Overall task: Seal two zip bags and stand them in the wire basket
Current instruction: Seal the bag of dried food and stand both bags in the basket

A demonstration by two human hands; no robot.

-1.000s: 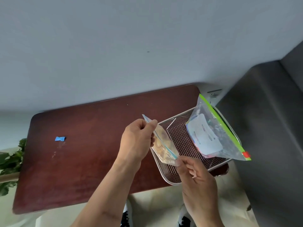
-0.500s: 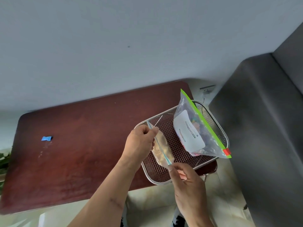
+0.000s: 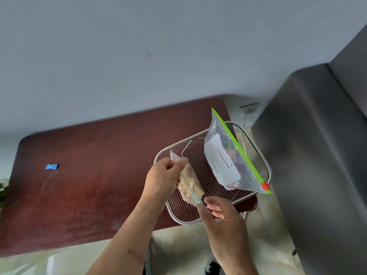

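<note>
A small clear zip bag (image 3: 191,182) with tan pieces inside hangs over the wire basket (image 3: 265,165) at the table's right end. My left hand (image 3: 163,178) pinches the far end of its blue zip strip. My right hand (image 3: 219,213) pinches the near end of the same strip. A larger clear bag (image 3: 228,161) with a green zip strip, a red slider and a white label stands tilted in the right half of the basket, with colourful pieces inside.
The dark red table (image 3: 89,175) carries a small blue piece of tape (image 3: 52,166) at the left. A grey sofa (image 3: 317,155) stands close on the right. A wall socket (image 3: 248,108) sits behind the basket. Green leaves (image 3: 3,193) show at the far left.
Both hands and the small bag have shifted slightly right and down over the basket's left half. The view has also swung, so the table and basket sit differently in frame.
</note>
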